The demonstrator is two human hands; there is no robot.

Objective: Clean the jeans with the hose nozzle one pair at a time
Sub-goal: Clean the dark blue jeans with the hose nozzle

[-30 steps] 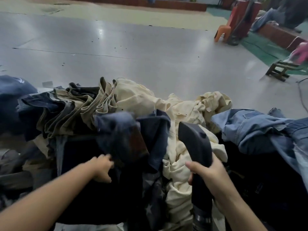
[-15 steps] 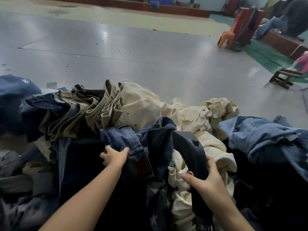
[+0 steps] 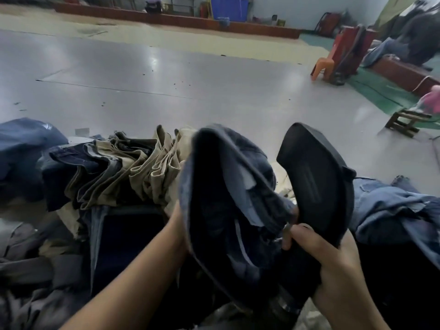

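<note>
A pair of dark blue jeans is lifted off the heap, its waistband held wide so I look into the dark inside. My left hand grips the waistband's left edge, mostly hidden behind the cloth. My right hand is closed around the neck of the black hose nozzle and also pinches the waistband's right edge. The nozzle's broad flat head points up, just right of the opening.
Folded beige and dark trousers lie piled at the left, light blue jeans at the right. Beyond stretches a shiny grey floor. An orange stool and a wooden stool stand far right.
Both hands have raised the dark jeans from the pile and spread the waistband apart. The nozzle has come up with my right hand, beside the opening.
</note>
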